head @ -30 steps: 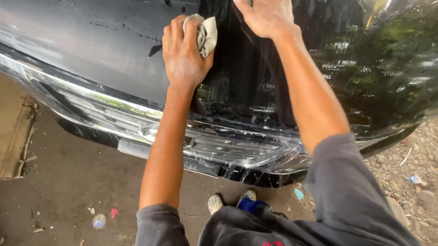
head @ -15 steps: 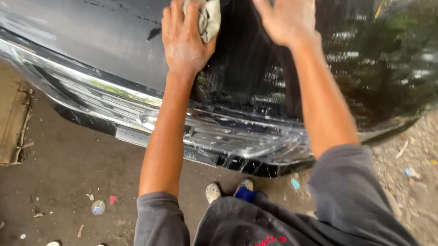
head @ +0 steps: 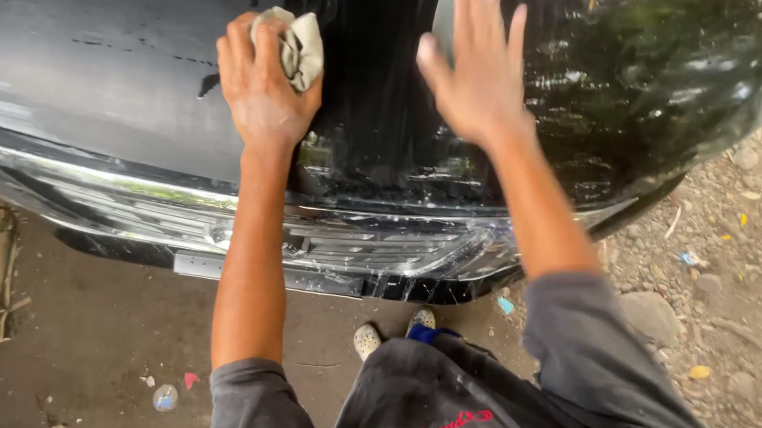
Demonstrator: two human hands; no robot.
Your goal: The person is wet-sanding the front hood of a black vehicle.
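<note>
2 hands on car hood point(head: 124, 87) | left hand point(head: 263, 92) fingers gripping cloth point(head: 298, 46) | right hand point(head: 478, 82) fingers spread

Your left hand point(head: 267, 92) grips a pale beige-grey cloth point(head: 296, 44) at eleven o'clock. The car body point(head: 107, 78) under it reads dull grey at ten, glossy black with green reflections at one. Your sleeves point(head: 595, 365) are dark grey.
</note>
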